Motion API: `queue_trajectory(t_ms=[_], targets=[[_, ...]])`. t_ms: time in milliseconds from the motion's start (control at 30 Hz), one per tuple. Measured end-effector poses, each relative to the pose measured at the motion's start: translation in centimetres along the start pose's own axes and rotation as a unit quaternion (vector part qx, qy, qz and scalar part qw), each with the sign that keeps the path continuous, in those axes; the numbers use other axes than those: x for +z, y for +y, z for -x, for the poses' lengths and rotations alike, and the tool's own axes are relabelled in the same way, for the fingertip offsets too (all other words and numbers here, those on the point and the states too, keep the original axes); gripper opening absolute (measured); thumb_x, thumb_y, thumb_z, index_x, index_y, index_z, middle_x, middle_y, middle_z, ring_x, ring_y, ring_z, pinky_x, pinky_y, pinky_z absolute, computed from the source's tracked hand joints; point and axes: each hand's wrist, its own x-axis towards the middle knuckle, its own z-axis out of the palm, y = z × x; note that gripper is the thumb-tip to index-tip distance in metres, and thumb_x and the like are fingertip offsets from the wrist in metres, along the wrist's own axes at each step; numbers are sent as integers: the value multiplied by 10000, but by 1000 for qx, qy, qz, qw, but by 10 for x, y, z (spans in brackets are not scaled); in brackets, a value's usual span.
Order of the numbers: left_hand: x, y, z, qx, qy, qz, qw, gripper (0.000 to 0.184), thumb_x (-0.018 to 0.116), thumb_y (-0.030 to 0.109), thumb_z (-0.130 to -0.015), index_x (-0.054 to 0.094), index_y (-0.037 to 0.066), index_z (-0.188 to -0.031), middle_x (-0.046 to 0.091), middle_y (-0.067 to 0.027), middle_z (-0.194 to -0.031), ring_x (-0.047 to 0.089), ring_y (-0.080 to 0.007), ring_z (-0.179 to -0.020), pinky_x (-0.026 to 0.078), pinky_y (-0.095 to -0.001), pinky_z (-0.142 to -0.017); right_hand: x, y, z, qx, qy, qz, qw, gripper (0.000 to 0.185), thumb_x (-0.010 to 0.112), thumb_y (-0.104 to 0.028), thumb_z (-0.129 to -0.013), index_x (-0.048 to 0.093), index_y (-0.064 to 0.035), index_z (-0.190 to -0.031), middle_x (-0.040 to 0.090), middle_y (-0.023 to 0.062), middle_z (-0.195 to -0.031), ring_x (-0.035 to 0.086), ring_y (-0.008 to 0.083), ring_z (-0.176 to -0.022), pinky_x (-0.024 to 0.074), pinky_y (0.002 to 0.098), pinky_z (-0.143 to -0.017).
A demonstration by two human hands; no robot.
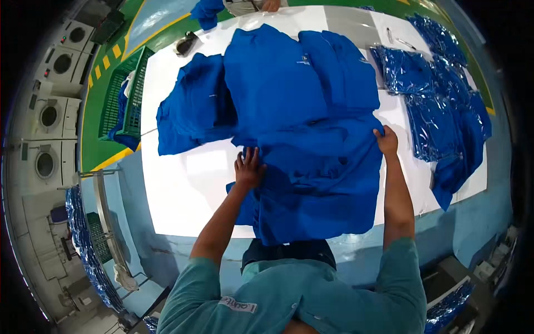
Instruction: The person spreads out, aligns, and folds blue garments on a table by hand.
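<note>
A blue garment (317, 189) lies spread on the white table in front of me, creased across its middle, its near end reaching the front edge. My left hand (250, 167) rests on the garment's left edge, fingers spread apart. On the other side, my right hand (387, 139) has its fingers closed on the garment's upper right edge. Just beyond lie more blue garments: a large one with a small light print (275, 78), a folded one at the right (345, 69) and a rumpled one at the left (192, 100).
Clear-wrapped blue garments (434, 122) are piled along the right of the white table (178, 195). A green crate (136, 94) stands off its left edge. A small dark object (186, 43) sits at the far left. Another person's hand (271, 5) shows at the far edge.
</note>
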Motion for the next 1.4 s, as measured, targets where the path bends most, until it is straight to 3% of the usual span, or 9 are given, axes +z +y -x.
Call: queue_trajectory(t_ms=[233,500,533,600,733,933,1033,1167,1400], targets=[[24,-26,-36,-44,-58,11,997,662,319,590,-1073,418,177,-1580,367,-140,-1657,365,-526,-1422,254,-645,-1144,1,0,-14,22,-57,76,995,278,686,-374,-964,671,-99,-993,693,117,-837,627,325,-731,489,417,-716],[-32,-21,-10,-55,10,102,993,440,550,423,-1022,648,129,-1333,499,-118,-1564,461,-430,-1363,338,-550,-1121,-21,-60,85,111,41,-50,992,455,646,-314,-1030,538,-71,-1400,668,184,-1185,680,314,-974,553,372,-881],[-51,-9,12,-62,121,169,976,232,665,250,-950,707,91,-1115,684,-124,-1290,597,-372,-1190,420,-490,-1047,-24,-56,117,47,43,-45,997,495,682,-250,-1013,518,-20,-1420,623,218,-1257,666,295,-999,552,363,-903],[-74,18,89,-212,188,365,887,49,652,66,-870,660,55,-917,650,-70,-733,587,-224,-630,486,-330,-641,-31,-53,191,47,26,-67,996,472,685,-203,-999,524,-12,-1400,620,211,-1244,636,309,-1075,524,395,-950],[-52,58,262,-309,96,437,839,51,636,56,-793,612,41,-751,568,-36,-625,473,-143,-560,424,-277,-558,-38,-85,317,-51,98,-2,994,438,736,-213,-927,568,-9,-1277,619,180,-1182,600,330,-1060,500,409,-928],[-57,85,302,-258,111,413,866,63,717,76,-822,681,28,-841,608,-64,-676,555,-196,-631,479,-316,-621,-12,-145,409,-14,5,-96,995,246,761,-127,-893,624,-29,-1072,630,119,-1000,592,242,-866,501,343,-828],[-59,80,303,-228,118,398,881,87,731,97,-820,681,29,-838,605,-68,-680,566,-213,-639,485,-335,-648,31,-131,450,125,30,-163,978,300,804,-148,-858,597,-58,-1056,607,74,-953,580,222,-850,489,341,-796],[-12,63,347,-468,156,429,757,142,766,137,-812,677,29,-834,665,-73,-779,604,-222,-691,494,-348,-681,32,-91,457,63,273,-19,960,518,845,-223,-848,538,-29,-1217,620,97,-1016,604,251,-875,505,344,-836],[99,83,370,-371,67,619,689,356,873,184,-780,746,7,-1061,755,-113,-874,717,-249,-867,555,-357,-837,17,-5,422,211,72,-230,947,781,880,-356,-826,469,31,-1366,665,185,-1155,657,274,-863,549,316,-830]])
